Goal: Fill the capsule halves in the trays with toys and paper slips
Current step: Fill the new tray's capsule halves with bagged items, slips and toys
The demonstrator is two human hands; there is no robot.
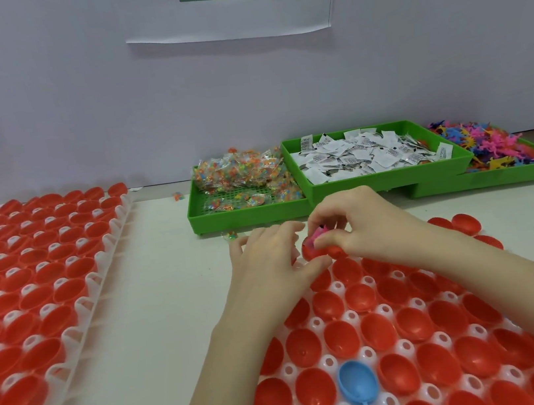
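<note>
At the near tray's (318,322) far edge, right hand (358,223) pinches a pink toy (316,233) into a red capsule half (318,251) while left hand (273,256), fingers relaxed, steadies it.

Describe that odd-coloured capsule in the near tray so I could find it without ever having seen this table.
Start at the white tray nearest the camera, under the person's forearms. Look along its near edge, just left of the tray's middle, for the blue capsule. It is an open pair of hinged halves, and every other capsule half around it is red.
</note>
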